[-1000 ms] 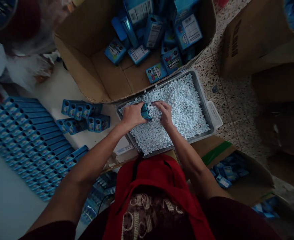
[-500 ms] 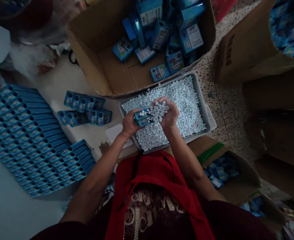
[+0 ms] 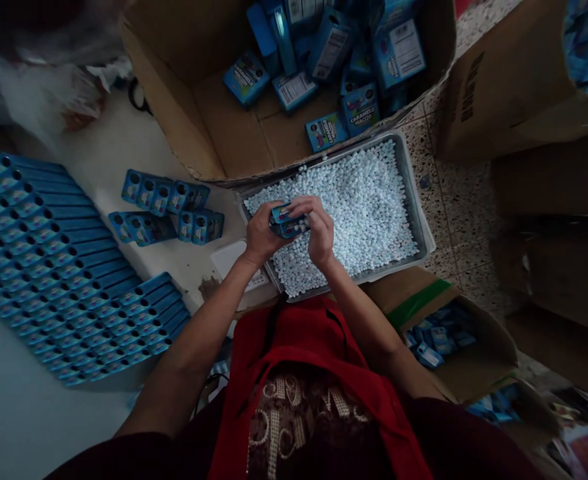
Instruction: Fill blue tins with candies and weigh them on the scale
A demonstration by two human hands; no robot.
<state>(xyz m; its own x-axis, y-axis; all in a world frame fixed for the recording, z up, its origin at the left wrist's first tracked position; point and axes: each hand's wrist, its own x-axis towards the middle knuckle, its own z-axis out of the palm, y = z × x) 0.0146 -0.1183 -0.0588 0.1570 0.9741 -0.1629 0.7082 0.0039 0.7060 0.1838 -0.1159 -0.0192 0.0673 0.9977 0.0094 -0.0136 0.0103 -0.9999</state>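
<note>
My left hand [image 3: 263,233] grips a pair of small blue candy boxes [image 3: 280,213], one beside the other, over the near left part of a metal tray [image 3: 413,187]. The tray is spread with small pale blue-white candies [image 3: 364,193]. My right hand [image 3: 319,230] is cupped against the right ends of the two boxes, its fingers bent over the upper one. A few candies show between its palm and the boxes. How many more it covers is hidden.
Left of the tray stand several blue boxes [image 3: 161,197] in short rows, and a large block of stacked boxes [image 3: 74,267] beyond. A cardboard carton [image 3: 214,133] with blue boxes lies behind the tray. Another open carton [image 3: 489,347] sits at the right. Black scissors [image 3: 137,97] lie at the left.
My right hand has moved left from an open, candy-filled palm to bent fingers over the boxes. Most of its candies are out of sight. My left hand still holds the boxes.
</note>
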